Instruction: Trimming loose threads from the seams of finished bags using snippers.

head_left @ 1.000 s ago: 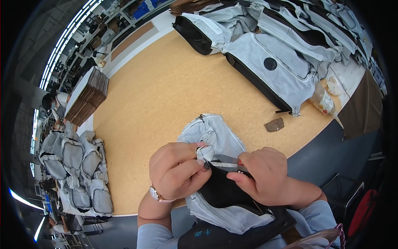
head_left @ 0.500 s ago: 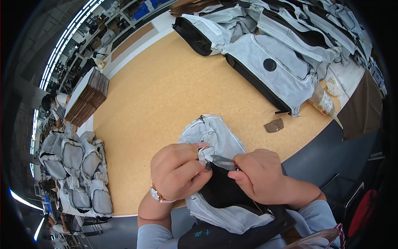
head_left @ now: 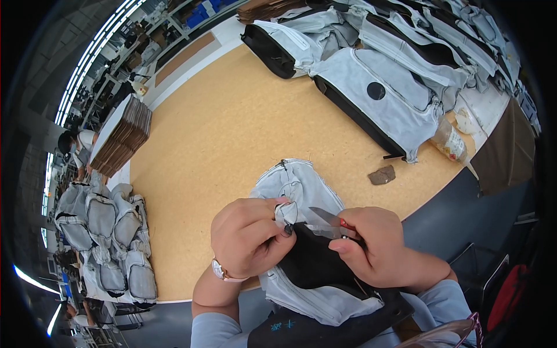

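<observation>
Head view: grey-and-black bag point(head_left: 301, 243) lies at the near edge of the cork-topped table point(head_left: 232, 133), partly hanging over toward the person's lap. Left hand point(head_left: 246, 235) is closed, fingers pinching a small fold of grey fabric at the bag's seam, just where the grey panel meets the black one. Right hand point(head_left: 371, 243) is curled shut around small thread snips point(head_left: 325, 223) with a red handle; blades are parted and point left at the pinched fold, tips just beside the left fingertips. Judgement: trimming at this seam is in progress, not finished — blades are at the fabric but whether a thread sits between them is too small to tell. The rest of the bag's seams can't be assessed; most of it is under the hands. Beyond the bag, at the far side of the table, a row of matching grey bags point(head_left: 383, 87) is laid out, and a brown scrap point(head_left: 381, 174) lies to the right of the bag. Left of the table, more grey bags point(head_left: 110, 232) are piled below a stack of brown card point(head_left: 125, 136). Which pile is trimmed and which is waiting can't be told.
</observation>
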`<state>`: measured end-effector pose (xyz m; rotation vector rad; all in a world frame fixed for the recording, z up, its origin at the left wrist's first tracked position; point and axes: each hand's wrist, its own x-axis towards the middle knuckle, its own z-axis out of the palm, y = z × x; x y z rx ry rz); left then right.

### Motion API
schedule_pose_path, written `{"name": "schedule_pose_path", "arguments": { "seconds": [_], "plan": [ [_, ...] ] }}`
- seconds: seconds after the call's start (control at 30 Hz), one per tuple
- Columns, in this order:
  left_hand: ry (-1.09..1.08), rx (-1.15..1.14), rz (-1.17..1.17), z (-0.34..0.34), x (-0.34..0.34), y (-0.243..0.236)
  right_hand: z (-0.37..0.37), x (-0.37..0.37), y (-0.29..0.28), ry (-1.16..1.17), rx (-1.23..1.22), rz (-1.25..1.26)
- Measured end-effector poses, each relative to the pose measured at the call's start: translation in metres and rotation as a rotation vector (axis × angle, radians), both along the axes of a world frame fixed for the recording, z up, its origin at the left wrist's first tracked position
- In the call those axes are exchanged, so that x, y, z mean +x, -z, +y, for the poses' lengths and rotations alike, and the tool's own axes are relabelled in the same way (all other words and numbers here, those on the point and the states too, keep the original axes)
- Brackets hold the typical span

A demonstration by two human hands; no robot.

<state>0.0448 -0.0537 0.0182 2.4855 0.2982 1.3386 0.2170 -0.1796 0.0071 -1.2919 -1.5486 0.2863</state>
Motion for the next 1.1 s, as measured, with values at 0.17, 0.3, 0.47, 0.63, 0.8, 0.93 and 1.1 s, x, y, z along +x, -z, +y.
{"name": "schedule_pose_path", "arguments": {
  "seconds": [0.17,0.3,0.47,0.63,0.8,0.93,1.1],
  "plan": [
    [-0.008,0.014,-0.009,-0.001,0.002,-0.001,-0.006,-0.003,-0.002,0.058,-0.003,-0.129],
    [0.002,0.02,-0.004,0.0,0.002,-0.001,-0.001,-0.004,0.005,0.057,0.074,-0.14],
    [0.015,0.014,-0.017,0.001,0.003,0.0,0.0,-0.005,0.001,0.084,0.032,-0.144],
    [0.021,0.016,-0.017,0.0,0.003,0.0,0.003,-0.003,0.002,0.003,-0.016,-0.071],
    [0.026,0.044,0.024,0.0,0.001,-0.002,0.007,-0.003,0.008,-0.068,0.008,-0.083],
    [-0.004,0.08,0.054,-0.003,0.001,-0.003,0.005,-0.002,0.003,-0.047,-0.002,-0.191],
    [0.024,0.133,0.191,-0.008,0.003,-0.012,0.006,0.003,-0.008,-0.202,-0.211,0.127]
  ]
}}
